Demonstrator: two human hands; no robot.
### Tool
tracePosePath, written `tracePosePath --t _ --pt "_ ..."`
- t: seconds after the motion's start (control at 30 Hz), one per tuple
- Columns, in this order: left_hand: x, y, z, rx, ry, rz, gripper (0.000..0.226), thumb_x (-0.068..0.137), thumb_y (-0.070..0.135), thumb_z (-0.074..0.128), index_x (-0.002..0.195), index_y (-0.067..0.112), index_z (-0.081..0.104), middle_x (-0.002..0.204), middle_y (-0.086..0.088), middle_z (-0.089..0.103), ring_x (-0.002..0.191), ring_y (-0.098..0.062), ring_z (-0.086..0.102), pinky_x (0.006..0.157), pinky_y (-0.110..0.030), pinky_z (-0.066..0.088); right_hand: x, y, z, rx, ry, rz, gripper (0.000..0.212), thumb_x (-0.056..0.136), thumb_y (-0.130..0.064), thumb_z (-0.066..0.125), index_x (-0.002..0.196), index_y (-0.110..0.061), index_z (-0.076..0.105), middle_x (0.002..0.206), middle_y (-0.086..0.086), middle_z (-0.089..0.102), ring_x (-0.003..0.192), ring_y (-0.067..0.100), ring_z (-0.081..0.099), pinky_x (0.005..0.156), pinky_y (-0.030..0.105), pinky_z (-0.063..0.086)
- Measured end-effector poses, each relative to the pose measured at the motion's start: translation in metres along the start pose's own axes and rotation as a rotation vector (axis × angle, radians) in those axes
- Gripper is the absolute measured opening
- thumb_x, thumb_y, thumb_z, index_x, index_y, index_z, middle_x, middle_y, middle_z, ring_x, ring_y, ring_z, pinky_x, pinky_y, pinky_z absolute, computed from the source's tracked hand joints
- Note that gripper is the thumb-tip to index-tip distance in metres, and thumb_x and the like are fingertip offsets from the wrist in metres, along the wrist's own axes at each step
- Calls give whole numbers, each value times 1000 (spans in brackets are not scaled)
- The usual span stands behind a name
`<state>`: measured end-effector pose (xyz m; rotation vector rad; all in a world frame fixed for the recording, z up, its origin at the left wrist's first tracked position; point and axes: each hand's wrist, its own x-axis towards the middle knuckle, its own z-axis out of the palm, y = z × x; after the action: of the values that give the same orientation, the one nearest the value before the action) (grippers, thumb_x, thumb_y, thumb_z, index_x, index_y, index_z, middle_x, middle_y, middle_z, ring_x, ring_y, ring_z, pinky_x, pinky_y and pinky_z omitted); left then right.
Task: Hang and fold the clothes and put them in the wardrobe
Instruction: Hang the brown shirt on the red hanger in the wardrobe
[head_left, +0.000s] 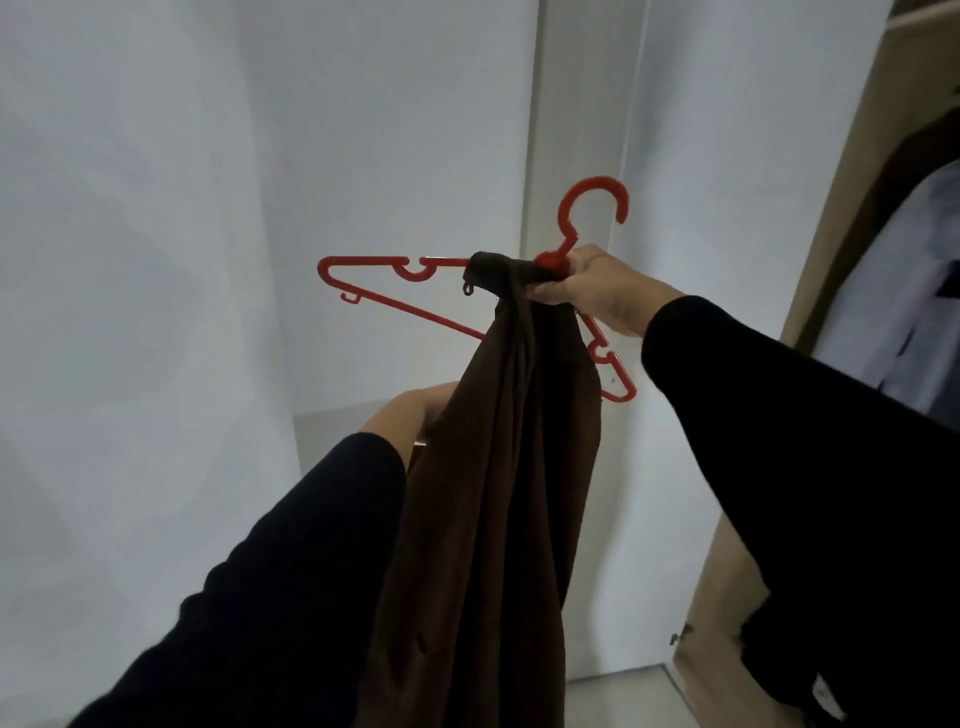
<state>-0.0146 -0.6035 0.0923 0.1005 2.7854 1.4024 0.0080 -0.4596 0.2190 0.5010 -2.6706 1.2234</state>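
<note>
The right hand (592, 291) is gripping the red plastic hanger (400, 270) at its neck, just below the hook, and is pinching the bunched top of the dark brown garment (498, 467) against it. The garment is draping over the hanger's middle and hanging straight down as 1 long vertical fall, its lower end running out of the bottom edge of the view. The hanger's long axis is lying roughly left to right, tilted, with its left arm bare and its right arm mostly behind the cloth and hand.

The left hand (415, 410) is sitting lower, touching or just behind the cloth's left edge; its fingers are covered by the fabric, so I cannot tell whether they are holding it.

The open wardrobe (852, 171) is standing to the right of both hands, so the right hand is the nearer one, and the hook is pointing up and right towards it. Pale garments (904, 291) are hanging inside. The rail itself is not visible, being cut off at the right edge.
</note>
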Motion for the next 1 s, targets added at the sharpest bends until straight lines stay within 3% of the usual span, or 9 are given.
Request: tracePosePath --t 0.07,0.17,0.23,0.33,0.43,0.6,0.7,0.87,1.0 --pt "-10 9 -7 28 -219 20 37 98 10 45 132 -4 42 131 -15 49 113 -28 50 97 -29 41 -4 -3 -7 10 20 -12 5 90 -15 60 94 -16 64 97 6 64 105 23 57 95 34 39" --pt "-18 29 -16 -42 -492 59 23 98 3 41 116 -3 53 92 -5 55 78 -15 52 67 -16 50 -10 -3 -18 -10 38 -15 6 91 -15 59 91 -17 64 100 10 64 105 23 58 94 34 40" --pt "-18 36 -12 -136 -584 66 17 98 2 41 97 5 57 89 -7 57 80 -17 56 73 -23 52 -11 -1 -26 -27 54 1 6 92 -16 58 92 -16 65 101 10 65 104 22 59 92 33 41" --pt "-7 37 -7 -172 -623 98 19 98 14 44 107 4 57 104 -12 60 96 -25 59 94 -40 48 -11 5 -41 -10 131 28 8 93 -18 58 94 -16 65 98 6 65 97 18 59 91 32 43" --pt "2 32 -4 -269 -569 87 40 85 27 53 119 6 56 114 -7 61 107 -23 57 103 -46 42 -9 9 -60 33 272 54 14 93 -19 58 105 -14 64 100 3 63 91 15 57 82 25 43" --pt "4 25 -2 -567 -452 57 20 75 31 51 69 12 55 75 -1 58 82 -17 56 90 -39 43 -1 19 -84 87 529 93 24 94 -20 57 117 -15 59 104 2 60 91 15 56 73 22 43" --pt "11 23 0 -581 -464 20 63 97 50 36 51 9 47 78 -3 69 83 -22 66 96 -40 44 0 24 -87 114 584 90 26 94 -19 56 119 -15 58 107 2 58 97 18 55 80 24 43" --pt "14 38 16 -491 -357 -86 66 88 67 28 69 8 51 64 -5 64 58 -19 67 83 -42 55 0 28 -81 99 484 47 24 94 -17 56 117 -13 59 95 -1 59 93 16 56 78 25 43" --pt "35 44 27 -217 135 -83 72 86 70 36 119 8 52 113 -16 60 93 -25 60 81 -33 50 1 30 -81 40 410 12 27 95 -17 56 121 -12 58 100 2 59 96 17 55 81 24 42"
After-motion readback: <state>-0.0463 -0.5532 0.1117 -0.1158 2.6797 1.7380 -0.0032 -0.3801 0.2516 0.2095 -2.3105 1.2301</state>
